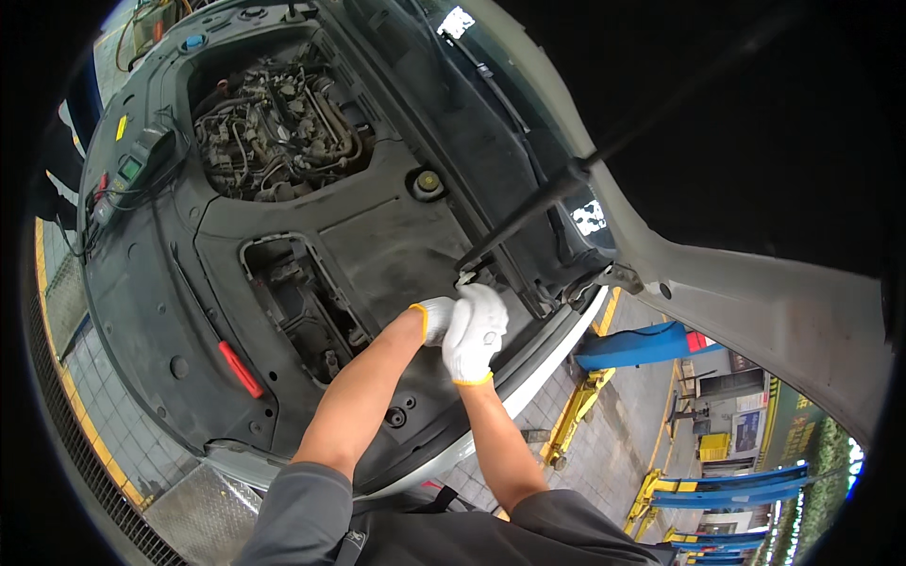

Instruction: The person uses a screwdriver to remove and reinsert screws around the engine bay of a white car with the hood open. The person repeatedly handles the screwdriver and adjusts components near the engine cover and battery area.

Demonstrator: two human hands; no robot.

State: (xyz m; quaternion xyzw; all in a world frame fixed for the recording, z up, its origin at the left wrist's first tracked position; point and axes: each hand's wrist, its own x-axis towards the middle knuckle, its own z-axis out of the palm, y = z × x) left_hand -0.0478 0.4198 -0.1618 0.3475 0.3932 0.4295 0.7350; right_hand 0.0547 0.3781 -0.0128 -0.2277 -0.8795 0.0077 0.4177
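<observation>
Beside the black hood strut [528, 212], at its lower end, both gloved hands meet over the engine bay's edge. Nearer the person lies a red clip [241, 369] and an open recess [302, 302]. The left hand [436, 318] is half hidden; its grip I cannot tell. The right hand [475, 332] curls closed near the strut's foot, though what it grips is unclear. The strut's long axis slants up and away toward the raised hood [755, 302]; beyond sits the exposed engine [278, 127].

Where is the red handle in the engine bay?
The red handle lies on the black engine cover, left of the person's left hand, beside the rectangular opening.
</observation>
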